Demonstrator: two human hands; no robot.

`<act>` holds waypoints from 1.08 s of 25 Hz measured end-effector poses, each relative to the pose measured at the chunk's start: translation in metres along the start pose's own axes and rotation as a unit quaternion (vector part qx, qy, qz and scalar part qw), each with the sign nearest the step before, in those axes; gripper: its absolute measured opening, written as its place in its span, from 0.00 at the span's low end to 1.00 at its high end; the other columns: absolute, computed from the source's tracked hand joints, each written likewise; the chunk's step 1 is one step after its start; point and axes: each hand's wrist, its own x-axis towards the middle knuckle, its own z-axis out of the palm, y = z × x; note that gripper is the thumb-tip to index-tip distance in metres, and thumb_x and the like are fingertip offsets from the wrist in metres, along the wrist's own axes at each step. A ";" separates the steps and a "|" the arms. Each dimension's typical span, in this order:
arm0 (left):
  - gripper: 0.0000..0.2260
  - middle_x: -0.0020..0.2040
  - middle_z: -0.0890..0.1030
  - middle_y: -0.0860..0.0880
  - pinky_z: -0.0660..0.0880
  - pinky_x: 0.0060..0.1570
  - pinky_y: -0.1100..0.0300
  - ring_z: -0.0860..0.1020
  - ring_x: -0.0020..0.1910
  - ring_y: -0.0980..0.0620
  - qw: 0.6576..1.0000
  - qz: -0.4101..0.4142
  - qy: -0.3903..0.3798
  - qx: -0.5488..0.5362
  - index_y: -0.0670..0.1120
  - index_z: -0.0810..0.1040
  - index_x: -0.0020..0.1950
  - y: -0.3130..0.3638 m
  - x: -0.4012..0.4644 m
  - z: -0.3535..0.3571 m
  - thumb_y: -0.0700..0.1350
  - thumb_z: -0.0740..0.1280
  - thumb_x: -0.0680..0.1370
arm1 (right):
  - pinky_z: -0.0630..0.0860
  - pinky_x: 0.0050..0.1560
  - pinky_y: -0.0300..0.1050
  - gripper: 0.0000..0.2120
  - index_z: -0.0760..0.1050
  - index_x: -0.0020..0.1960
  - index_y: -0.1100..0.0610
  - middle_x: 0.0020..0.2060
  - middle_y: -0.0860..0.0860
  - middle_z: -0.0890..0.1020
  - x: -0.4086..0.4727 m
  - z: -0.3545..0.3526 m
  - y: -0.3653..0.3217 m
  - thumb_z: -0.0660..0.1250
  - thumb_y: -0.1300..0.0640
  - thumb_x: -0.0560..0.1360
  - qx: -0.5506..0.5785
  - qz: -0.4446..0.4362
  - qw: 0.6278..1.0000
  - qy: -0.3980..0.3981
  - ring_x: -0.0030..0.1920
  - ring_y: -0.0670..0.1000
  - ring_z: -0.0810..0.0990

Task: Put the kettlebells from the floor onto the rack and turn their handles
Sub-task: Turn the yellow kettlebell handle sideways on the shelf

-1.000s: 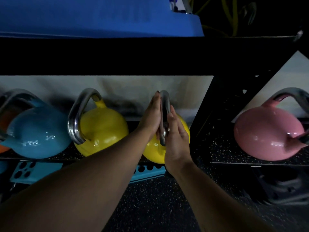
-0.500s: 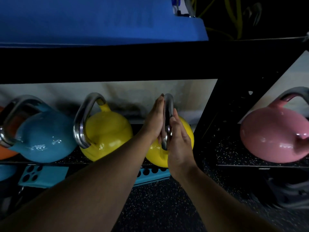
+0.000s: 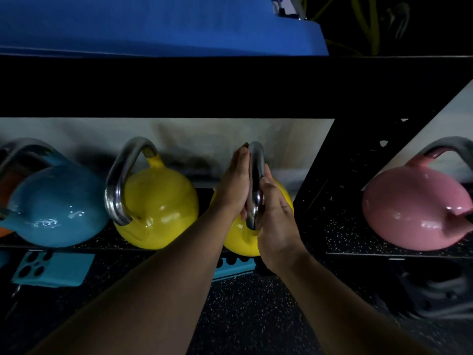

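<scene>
- Pressing from both sides, the left hand [image 3: 234, 185] and right hand [image 3: 277, 224] lie flat with fingers straight, sandwiching the steel handle [image 3: 256, 175] between them.
- Handle belongs to the yellow kettlebell [image 3: 239, 242], at frame centre on the black rack [image 3: 230, 85], lower shelf.
- White marks on the blue kettlebell [image 3: 56, 208], at left, are too blurred to read.
- Speckled black rubber floor [image 3: 243, 316]; pale wall behind.

wall: pale [image 3: 204, 134] | floor: black speckled rubber [image 3: 243, 316] | mat: blue, overhead [image 3: 153, 21] | light: dim

Three kettlebells [image 3: 158, 201] line the shelf [image 3: 340, 234] left of the brace [image 3: 340, 170], a fourth kettlebell [image 3: 409, 208] right, perhaps a fifth [image 3: 6, 185] leftmost.
</scene>
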 end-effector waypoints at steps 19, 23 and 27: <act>0.20 0.59 0.79 0.41 0.79 0.48 0.50 0.81 0.51 0.46 0.998 0.037 0.006 0.048 0.54 0.65 0.70 -0.001 -0.004 -0.002 0.60 0.46 0.83 | 0.75 0.65 0.53 0.19 0.68 0.72 0.38 0.65 0.64 0.77 -0.002 -0.004 0.001 0.56 0.43 0.81 -0.076 -0.014 0.997 0.010 0.65 0.59 0.76; 0.21 0.62 0.78 0.42 0.75 0.45 0.58 0.80 0.54 0.47 0.999 0.022 0.006 0.027 0.58 0.66 0.69 -0.004 -0.001 -0.001 0.63 0.47 0.81 | 0.75 0.65 0.54 0.18 0.69 0.72 0.40 0.65 0.54 0.80 0.001 -0.004 0.003 0.55 0.45 0.82 -0.050 -0.017 0.999 -0.005 0.64 0.53 0.78; 0.22 0.65 0.76 0.41 0.76 0.57 0.49 0.78 0.59 0.43 0.999 0.024 -0.004 0.028 0.59 0.65 0.71 -0.008 0.003 -0.004 0.64 0.46 0.81 | 0.78 0.60 0.51 0.19 0.69 0.72 0.41 0.63 0.52 0.81 0.002 -0.005 0.003 0.55 0.46 0.83 -0.043 -0.010 0.999 -0.007 0.62 0.51 0.80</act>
